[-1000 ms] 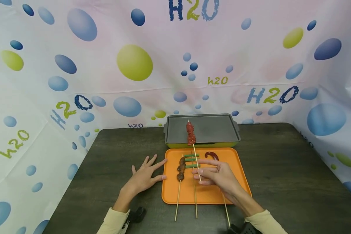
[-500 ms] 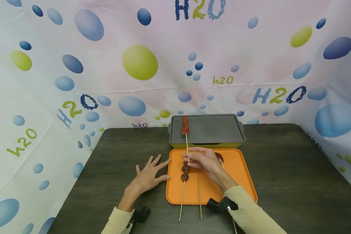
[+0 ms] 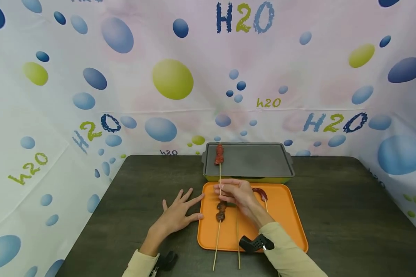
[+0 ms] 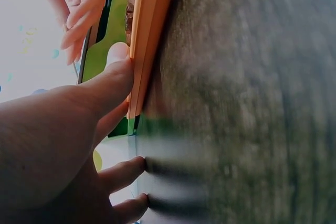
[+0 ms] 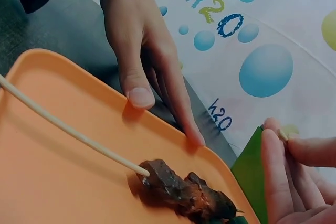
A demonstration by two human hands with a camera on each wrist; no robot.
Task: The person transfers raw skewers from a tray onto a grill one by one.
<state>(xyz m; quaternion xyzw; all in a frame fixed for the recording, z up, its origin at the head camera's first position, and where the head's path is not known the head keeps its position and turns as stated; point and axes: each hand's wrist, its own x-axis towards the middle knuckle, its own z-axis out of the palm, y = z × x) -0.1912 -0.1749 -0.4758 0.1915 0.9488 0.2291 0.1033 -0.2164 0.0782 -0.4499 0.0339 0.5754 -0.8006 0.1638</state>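
Observation:
My right hand [image 3: 244, 198] pinches the stick of a red meat skewer [image 3: 219, 154]. The meat stands over the left end of a grey griddle pan [image 3: 256, 159]; whether it touches the surface I cannot tell. My left hand [image 3: 175, 217] lies with spread fingers, its thumb and index fingertip against the left rim of the orange tray [image 3: 287, 234]. In the right wrist view, that left hand [image 5: 142, 51] touches the rim, while the pinching right hand [image 5: 299, 177] shows at the right edge. Under my right hand lies a brown meat skewer [image 3: 220, 212] on the tray.
Another skewer's stick [image 3: 238, 238] sticks out past the tray's front edge, its upper part mostly behind my right hand. A dark red curled piece [image 3: 260, 192] on a stick lies at the tray's right. A dark wooden table [image 3: 350, 215] carries everything, with a printed curtain [image 3: 280, 69] behind.
My right hand has carried the red meat skewer forward and left, from above the tray to over the griddle pan, and then barely moved. My left hand has stayed at the tray's rim.

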